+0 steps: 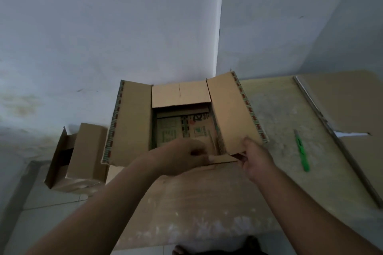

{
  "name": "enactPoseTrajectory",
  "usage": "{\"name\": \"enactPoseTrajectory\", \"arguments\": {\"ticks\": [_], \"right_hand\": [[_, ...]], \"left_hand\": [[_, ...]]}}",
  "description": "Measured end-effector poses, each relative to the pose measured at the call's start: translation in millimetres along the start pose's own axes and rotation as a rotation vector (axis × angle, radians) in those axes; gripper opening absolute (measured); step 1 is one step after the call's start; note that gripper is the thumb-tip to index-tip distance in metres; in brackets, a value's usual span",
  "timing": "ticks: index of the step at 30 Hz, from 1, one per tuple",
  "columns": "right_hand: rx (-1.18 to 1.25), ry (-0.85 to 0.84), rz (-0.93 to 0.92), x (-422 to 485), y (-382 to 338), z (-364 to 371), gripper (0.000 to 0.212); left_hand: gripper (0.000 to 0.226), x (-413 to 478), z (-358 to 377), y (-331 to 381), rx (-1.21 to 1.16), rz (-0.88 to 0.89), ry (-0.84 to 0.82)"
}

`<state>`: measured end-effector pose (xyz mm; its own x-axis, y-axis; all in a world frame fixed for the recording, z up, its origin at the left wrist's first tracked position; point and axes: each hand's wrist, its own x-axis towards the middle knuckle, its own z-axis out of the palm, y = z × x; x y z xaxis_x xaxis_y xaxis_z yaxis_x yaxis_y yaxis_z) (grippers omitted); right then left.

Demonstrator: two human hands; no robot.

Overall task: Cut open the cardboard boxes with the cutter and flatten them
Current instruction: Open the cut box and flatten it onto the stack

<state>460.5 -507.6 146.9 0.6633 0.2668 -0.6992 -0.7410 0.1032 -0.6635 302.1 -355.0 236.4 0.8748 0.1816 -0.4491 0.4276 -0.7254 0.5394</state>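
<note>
Two hands, left hand (182, 157) and right hand (256, 158), fingers gripping open box (132, 122) near flap (223, 159)

Single view: head-worn wide-angle camera, looking forward and steeply down from above. Near range; both forearms enter from the bottom edge. Frame takes in the worn tan tabletop (207, 203) below, pale walls above. No second view.

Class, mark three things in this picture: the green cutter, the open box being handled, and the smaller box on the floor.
green cutter (301, 150): head view, middle of its handle.
open box (131, 122): head view, left flap.
smaller box (87, 151): head view, top panel.
</note>
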Motion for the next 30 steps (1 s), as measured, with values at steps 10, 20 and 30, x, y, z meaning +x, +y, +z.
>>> {"name": "enactPoseTrajectory", "arguments": {"ticks": [10, 20, 30], "right_hand": [[0.057, 0.277, -0.329, -29.1, 23.9, -2.1, 0.005], [-0.535, 0.099, -0.352, -27.9, 34.7, -12.2, 0.058], [-0.75, 0.11, -0.343, -14.0, 14.4, -23.9, 0.062]], "left_hand": [[0.025, 29.9, 73.4, -36.6, 0.156, 0.033, 0.093], [0.034, 51.4, 64.9, -39.6, -0.005, 0.214, 0.141], [0.072, 130.6, -1.0, -29.4, -1.345, -0.3, 0.492]]}}
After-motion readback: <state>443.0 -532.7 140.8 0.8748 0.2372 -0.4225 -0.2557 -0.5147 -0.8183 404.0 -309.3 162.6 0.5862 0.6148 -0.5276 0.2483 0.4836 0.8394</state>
